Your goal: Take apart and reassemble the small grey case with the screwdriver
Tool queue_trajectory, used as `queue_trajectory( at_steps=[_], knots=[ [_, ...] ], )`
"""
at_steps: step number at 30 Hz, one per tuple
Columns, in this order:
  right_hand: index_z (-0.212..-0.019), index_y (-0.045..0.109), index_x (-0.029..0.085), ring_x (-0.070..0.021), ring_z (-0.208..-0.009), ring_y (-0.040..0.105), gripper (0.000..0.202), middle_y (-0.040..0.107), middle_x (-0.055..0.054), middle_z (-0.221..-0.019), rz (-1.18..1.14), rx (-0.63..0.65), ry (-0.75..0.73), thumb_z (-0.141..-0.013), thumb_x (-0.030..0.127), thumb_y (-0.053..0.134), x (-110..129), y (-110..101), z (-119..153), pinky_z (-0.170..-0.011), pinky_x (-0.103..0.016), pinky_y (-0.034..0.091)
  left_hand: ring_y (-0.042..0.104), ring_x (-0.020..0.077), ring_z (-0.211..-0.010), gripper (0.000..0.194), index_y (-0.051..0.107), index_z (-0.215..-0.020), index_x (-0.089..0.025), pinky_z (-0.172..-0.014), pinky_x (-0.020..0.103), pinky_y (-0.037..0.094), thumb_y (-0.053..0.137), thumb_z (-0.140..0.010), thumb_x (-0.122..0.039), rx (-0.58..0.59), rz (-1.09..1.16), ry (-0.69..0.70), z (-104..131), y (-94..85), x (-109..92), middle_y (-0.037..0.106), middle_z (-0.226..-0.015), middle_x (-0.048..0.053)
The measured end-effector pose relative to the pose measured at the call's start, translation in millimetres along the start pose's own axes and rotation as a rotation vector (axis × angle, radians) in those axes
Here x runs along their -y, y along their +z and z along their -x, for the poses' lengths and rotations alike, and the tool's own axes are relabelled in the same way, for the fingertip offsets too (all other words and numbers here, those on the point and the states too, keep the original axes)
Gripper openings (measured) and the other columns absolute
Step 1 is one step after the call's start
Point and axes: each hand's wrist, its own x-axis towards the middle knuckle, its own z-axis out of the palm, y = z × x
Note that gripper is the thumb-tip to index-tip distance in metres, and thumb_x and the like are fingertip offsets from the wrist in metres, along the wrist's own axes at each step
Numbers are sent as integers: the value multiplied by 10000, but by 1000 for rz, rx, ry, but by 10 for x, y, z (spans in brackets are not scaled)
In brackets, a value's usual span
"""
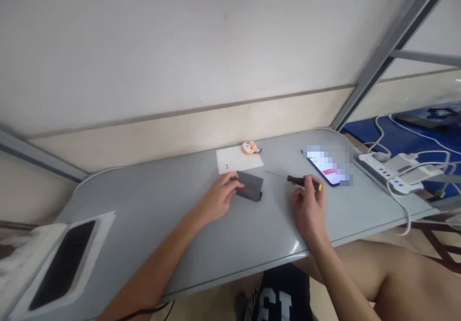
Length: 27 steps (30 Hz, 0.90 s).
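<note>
A flat dark grey rectangular box-like device lies on the grey table, a small black piece jutting from its right corner. My left hand grips its left edge, with the fingers bent over the top. Held in my right hand is a screwdriver with a black and yellow handle. Its thin shaft points left, and the tip is just apart from the device. Behind the device is a white sheet of paper with a few tiny dark bits on it, perhaps screws. An orange and white animal-face trinket rests on the paper's far corner.
A lit phone lies to the right of my right hand. Beyond it stands a white power strip with plugs and trailing cables. At the far left lies a black-screened device on white paper. A wall runs along the table's back.
</note>
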Motion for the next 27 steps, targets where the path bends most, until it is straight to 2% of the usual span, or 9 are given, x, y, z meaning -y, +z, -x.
queue_trajectory(
  at_steps=[5, 7, 9, 11, 14, 16, 19, 24, 27],
  knots=[
    [-1053, 597, 255, -142, -576, 441, 391, 558, 33, -666, 87, 73, 40, -934, 626, 631, 67, 37, 34, -564, -296, 343, 594, 237, -1282, 286, 644, -985, -216, -1071, 462, 532, 376, -1065, -153, -77, 37, -37, 11, -17, -72, 599, -1347, 90],
    [-1038, 617, 251, -151, -607, 460, 384, 595, 14, -719, 132, 135, 36, -943, 623, 621, 74, 40, 45, -582, -303, 361, 548, 278, -1348, 198, 663, -1097, -227, -1123, 516, 494, 468, -1066, -244, -106, -50, -51, 32, 53, -157, 572, -1386, 107],
    [-1035, 616, 256, -158, -630, 470, 373, 594, 11, -740, 157, 177, 35, -957, 620, 605, 66, 32, 51, -599, -308, 371, 481, 324, -1421, 290, 629, -1305, -261, -1157, 560, 463, 585, -1032, -347, -91, -137, -50, 48, 127, -234, 515, -1466, 125],
    [-1032, 593, 264, -165, -635, 469, 363, 562, 21, -715, 125, 193, 36, -972, 622, 580, 50, 18, 53, -614, -313, 374, 472, 341, -1431, 331, 628, -1322, -273, -1155, 578, 461, 627, -1009, -382, -88, -178, -51, 54, 171, -286, 497, -1485, 127],
    [-1023, 567, 270, -168, -633, 475, 356, 516, 32, -694, 33, 228, 56, -983, 624, 558, 38, 1, 56, -631, -318, 379, 530, 334, -1380, 168, 663, -1062, -226, -1127, 570, 479, 669, -973, -368, -104, -161, -37, 44, 156, -322, 568, -1409, 122],
    [-1005, 575, 268, -169, -645, 489, 354, 507, 29, -712, 16, 286, 70, -979, 620, 566, 47, -3, 63, -638, -318, 384, 575, 329, -1327, 204, 612, -915, -212, -1098, 558, 503, 741, -914, -370, -113, -131, -37, 36, 112, -330, 611, -1366, 119],
    [-986, 581, 264, -172, -665, 494, 362, 518, 22, -747, 27, 336, 81, -975, 625, 571, 72, 0, 76, -647, -317, 395, 577, 323, -1357, 232, 591, -900, -221, -1140, 571, 479, 794, -868, -328, -39, -56, -27, 30, 28, -322, 636, -1395, 110],
    [-1005, 584, 255, -176, -647, 488, 415, 523, 34, -686, 98, 176, 67, -968, 666, 552, 89, 13, 67, -647, -319, 392, 491, 264, -1497, 124, 648, -958, -236, -1329, 610, 180, 629, -937, -115, 198, 199, 44, 18, -95, -270, 701, -1386, 78],
    [-995, 583, 252, -170, -635, 484, 424, 522, 40, -668, 128, 170, 82, -968, 673, 547, 90, 22, 58, -644, -317, 388, 549, 253, -1451, 213, 648, -899, -231, -1320, 624, 206, 510, -988, -95, 198, 304, 34, 4, -104, -253, 753, -1285, 73]
  ],
)
